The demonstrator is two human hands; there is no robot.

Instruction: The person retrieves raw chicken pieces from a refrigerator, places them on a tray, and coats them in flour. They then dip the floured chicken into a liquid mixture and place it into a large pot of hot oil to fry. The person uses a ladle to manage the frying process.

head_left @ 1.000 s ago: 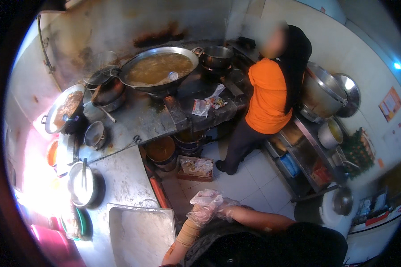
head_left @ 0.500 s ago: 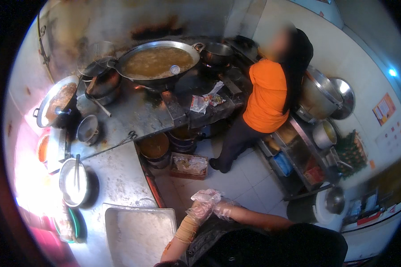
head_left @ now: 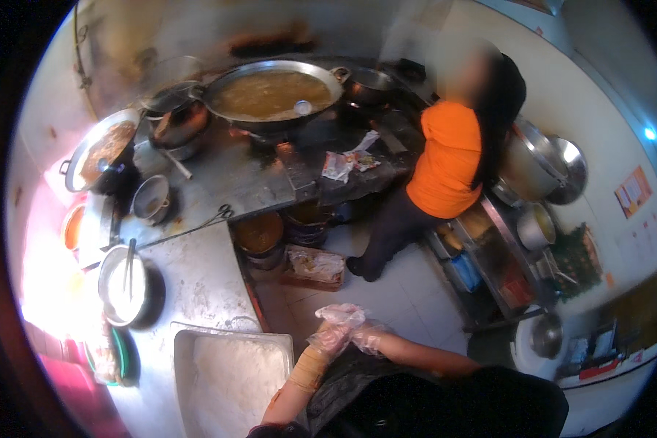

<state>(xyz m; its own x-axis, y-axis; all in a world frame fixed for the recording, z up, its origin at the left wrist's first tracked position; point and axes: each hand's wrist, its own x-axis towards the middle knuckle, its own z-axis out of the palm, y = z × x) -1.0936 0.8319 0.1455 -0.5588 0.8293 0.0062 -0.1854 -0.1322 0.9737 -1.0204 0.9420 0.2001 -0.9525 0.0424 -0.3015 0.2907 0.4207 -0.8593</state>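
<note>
My left hand point(head_left: 334, 330) and my right hand point(head_left: 371, 339) are together in front of my body, touching each other. Each wears a loose, clear plastic glove, and a tan wrap circles my left forearm. The creased plastic hides how the fingers are bent; part of the right hand lies behind the left. No object shows between them. Nearest to my left arm is a rectangular tray point(head_left: 287, 365) holding white powder like flour point(head_left: 226, 379), on the metal table point(head_left: 197, 274).
A large wok of oil point(head_left: 270, 95) stands on the stove. A co-worker in an orange shirt point(head_left: 449, 160) stands at the right beside shelves point(head_left: 482, 248). Scissors point(head_left: 223, 213), a white bowl point(head_left: 120, 292) and a box point(head_left: 314, 266) on the floor are also around.
The whole view has shifted slightly, so the stove and table appear a little farther right. My gloved hands stay together, nearly in the same place. The co-worker's position is about the same.
</note>
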